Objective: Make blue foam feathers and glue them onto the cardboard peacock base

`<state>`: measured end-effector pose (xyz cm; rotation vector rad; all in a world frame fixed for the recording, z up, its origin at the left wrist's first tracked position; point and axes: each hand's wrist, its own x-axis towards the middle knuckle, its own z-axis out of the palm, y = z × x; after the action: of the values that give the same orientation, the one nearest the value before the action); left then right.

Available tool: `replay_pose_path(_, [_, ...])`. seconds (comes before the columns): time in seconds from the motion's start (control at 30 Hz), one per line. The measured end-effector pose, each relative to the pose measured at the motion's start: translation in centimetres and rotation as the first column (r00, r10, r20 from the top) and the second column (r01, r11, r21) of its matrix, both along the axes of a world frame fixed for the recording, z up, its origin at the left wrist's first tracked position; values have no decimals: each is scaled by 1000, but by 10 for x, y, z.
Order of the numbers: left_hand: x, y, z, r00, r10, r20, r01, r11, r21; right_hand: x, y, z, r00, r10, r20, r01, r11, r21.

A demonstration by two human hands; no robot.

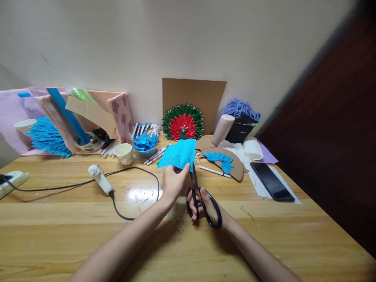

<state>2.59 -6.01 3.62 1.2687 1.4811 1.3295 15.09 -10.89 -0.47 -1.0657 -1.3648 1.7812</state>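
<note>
A bright blue paper sheet (184,150), marked with dark zigzag lines, is hanging above the bench (44,235). The left hand (173,183) is pinching its lower edge, thumb closed against fingers; the right hand (204,204) is curling through the loops of black-handled scissors (193,181), blades meeting the sheet's lower right corner. Wood grain is showing under small scraps; a pale wall (117,43) is rising behind, a dark brown panel (331,129) standing right.

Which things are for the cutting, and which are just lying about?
For the cutting:
blue paper, held by the left hand
black scissors, held by the right hand

Probably just lying about:
phone
paper cup
white corded tool
bluish yarn
</note>
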Motion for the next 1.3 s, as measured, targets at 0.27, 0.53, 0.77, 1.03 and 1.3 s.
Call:
replay_pose_path(0.27, [0,3,-3,1000,-5,21,5,1000,-13,-1,0,4,1000,-5,29,5,1000,7])
replay_pose_path(0.53, [-2,5,-5,1000,3,-10,-4,998,-66,-5,0,-1,996,-68,63,68,998,11])
replay_pose_path(0.77, [-3,6,-2,999,3,49,0,998,-70,-3,2,-5,986,-119,120,115,993,42])
replay_pose_path(1.03, [-2,6,-6,1000,14,12,-12,985,-173,-4,1,-3,998,-57,20,57,998,-24])
replay_pose_path(1.3, [0,5,-7,999,-29,33,35,980,-197,-4,3,-8,995,-102,-4,102,994,-48])
